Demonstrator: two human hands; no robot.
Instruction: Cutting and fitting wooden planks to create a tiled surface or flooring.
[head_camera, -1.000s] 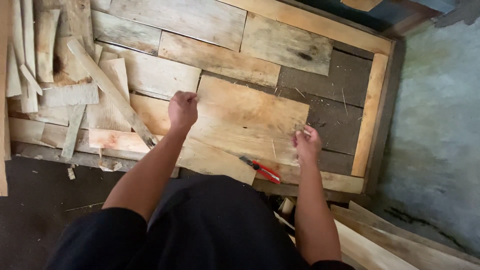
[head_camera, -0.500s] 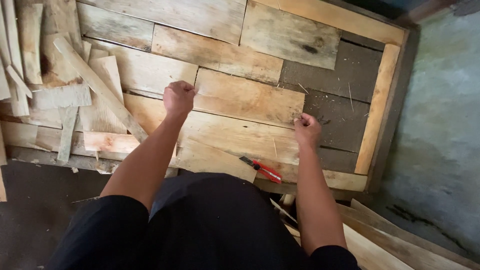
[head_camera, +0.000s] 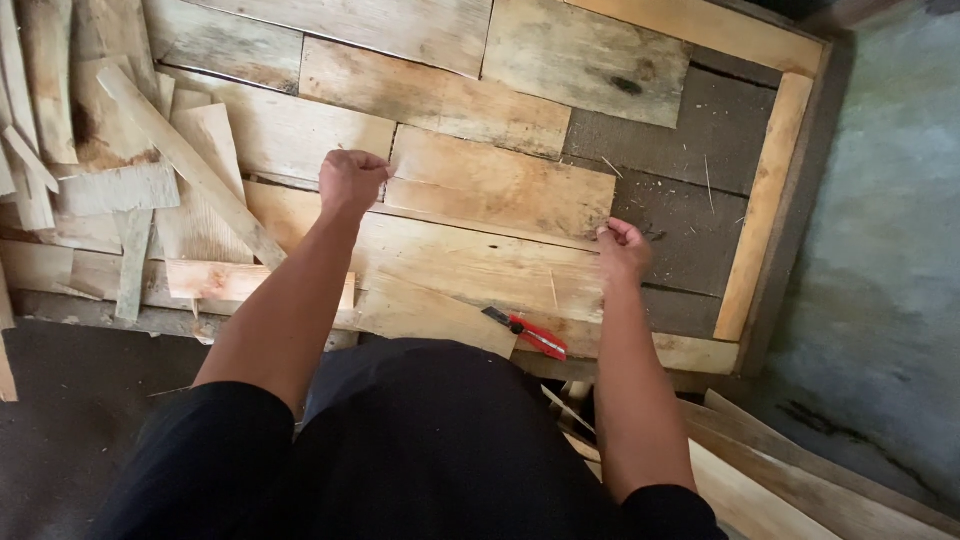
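Wooden board (head_camera: 500, 185) | left hand (head_camera: 352, 180) fisted on its 9 o'clock end | right hand (head_camera: 622, 245) pinching the 4 o'clock corner | best kept flush with neighbouring boards | red cutter (head_camera: 530, 333) lies at 6 o'clock

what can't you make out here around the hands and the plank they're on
Head view only:
- Left hand: fingers curled under, grip hidden.
- Right hand: fingertips hidden at the plank corner.
- Red utility knife: blade too small to tell.
- Scrap pile: cut off by left edge.
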